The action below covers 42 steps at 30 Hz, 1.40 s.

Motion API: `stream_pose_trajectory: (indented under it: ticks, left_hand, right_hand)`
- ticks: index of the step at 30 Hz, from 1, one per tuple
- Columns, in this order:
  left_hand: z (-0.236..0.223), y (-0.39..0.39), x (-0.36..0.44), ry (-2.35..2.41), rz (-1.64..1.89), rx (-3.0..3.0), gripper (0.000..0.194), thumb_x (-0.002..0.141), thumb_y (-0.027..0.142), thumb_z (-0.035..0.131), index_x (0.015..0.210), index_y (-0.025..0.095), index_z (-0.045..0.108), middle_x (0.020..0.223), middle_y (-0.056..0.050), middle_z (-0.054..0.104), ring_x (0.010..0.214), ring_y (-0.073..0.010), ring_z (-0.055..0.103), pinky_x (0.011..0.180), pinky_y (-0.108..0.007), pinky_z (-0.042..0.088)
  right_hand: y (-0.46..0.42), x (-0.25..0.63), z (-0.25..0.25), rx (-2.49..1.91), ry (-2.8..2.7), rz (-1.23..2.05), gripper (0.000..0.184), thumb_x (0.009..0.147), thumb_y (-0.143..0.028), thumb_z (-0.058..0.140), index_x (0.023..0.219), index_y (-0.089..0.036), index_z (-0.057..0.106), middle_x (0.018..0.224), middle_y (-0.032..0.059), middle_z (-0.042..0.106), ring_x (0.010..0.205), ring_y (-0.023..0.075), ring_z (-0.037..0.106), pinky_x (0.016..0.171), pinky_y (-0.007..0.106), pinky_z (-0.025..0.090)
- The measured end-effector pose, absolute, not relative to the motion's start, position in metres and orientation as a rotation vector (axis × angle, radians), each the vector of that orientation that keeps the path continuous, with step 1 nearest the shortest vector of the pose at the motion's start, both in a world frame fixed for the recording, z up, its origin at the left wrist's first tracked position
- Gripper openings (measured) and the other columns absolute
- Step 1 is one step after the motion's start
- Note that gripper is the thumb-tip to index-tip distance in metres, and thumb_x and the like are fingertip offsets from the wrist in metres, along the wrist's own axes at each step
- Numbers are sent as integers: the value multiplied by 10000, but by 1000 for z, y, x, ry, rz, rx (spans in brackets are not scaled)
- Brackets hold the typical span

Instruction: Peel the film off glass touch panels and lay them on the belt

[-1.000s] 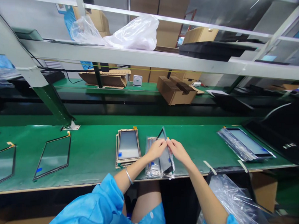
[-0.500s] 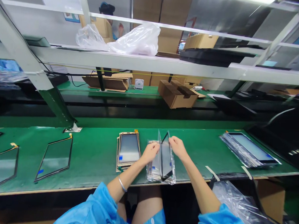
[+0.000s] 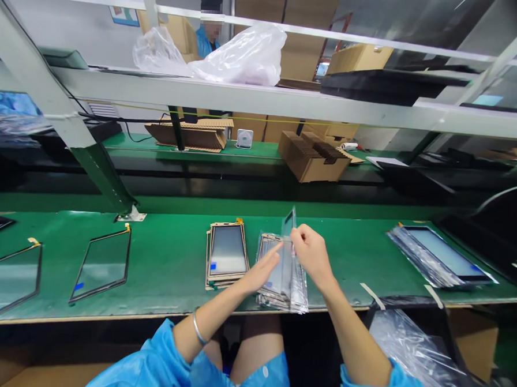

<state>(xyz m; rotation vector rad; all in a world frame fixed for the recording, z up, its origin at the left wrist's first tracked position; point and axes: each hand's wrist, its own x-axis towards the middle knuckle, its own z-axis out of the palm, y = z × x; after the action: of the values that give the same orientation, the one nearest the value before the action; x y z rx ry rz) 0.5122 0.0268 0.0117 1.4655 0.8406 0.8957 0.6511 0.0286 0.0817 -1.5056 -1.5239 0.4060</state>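
Note:
My right hand [image 3: 311,251] is closed on the upper right edge of a black-bordered touch panel [image 3: 289,223], which stands steeply tilted in a clear plastic sleeve. Against the sleeve's left side, my left hand [image 3: 261,271] has its fingers stretched out flat, the tips near its upper part; whether they press on it I cannot tell. Beneath both hands lies a stack of sleeved panels [image 3: 273,295], partly covered by the held one. Just left of it sits a stack of panels [image 3: 228,251] with cardboard-coloured frames and a blue tab on top.
Two framed glass panels [image 3: 103,263] [image 3: 9,281] lie on the green bench [image 3: 163,269] at left. A pile of sleeved panels [image 3: 441,255] is at right, beside a black bag [image 3: 494,229]. Clear plastic [image 3: 415,346] hangs below the front edge. A person [image 3: 208,35] is behind the shelf.
My left hand has gone from a closed grip on the sleeve to straightened fingers beside it. The panel now sits deeper behind the plastic, and my right hand still grips its edge.

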Motion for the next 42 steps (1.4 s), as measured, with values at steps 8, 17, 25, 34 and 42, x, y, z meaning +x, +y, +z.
stream_pose_trajectory:
  ticks: [8,17,25,34,42]
  left_hand:
    - [33,-12,491,316,779,200,721,866,685,251,1354,190,444,1222,-154,605,1060,-304,603,854,-435,476]
    - [42,1,450,394,854,-32,696,876,667,268,1410,223,326,1422,-128,416,1242,-282,469,925,-420,434]
    - [42,-4,449,520,923,65,748,833,727,266,1409,251,285,1493,-106,319,1345,-299,342,938,-568,430]
    - [33,-18,452,498,973,442,828,716,317,758,1410,265,309,1406,-128,465,1217,-281,517,906,-367,483]
    - [7,-40,409,745,892,684,468,659,343,806,994,121,566,955,-158,723,833,-235,701,723,-307,522]
  right_hand:
    - [0,594,77,-1283,-2003,599,166,882,-194,439,748,-210,535,734,-7,583,682,150,545,625,258,414]
    - [-65,606,62,-894,-2446,49,235,914,-177,475,1126,-182,576,1135,121,638,1024,231,611,822,362,532]
    - [-66,600,53,-834,-2396,-171,330,882,-72,478,1166,-188,600,1134,141,661,1000,261,652,766,361,556]
    - [-43,601,60,-1172,-1659,848,190,914,-343,467,839,-208,578,975,99,696,751,201,693,586,294,575]
    - [25,728,84,-1161,-654,639,168,762,-245,580,640,-213,469,748,79,694,754,187,702,567,226,546]
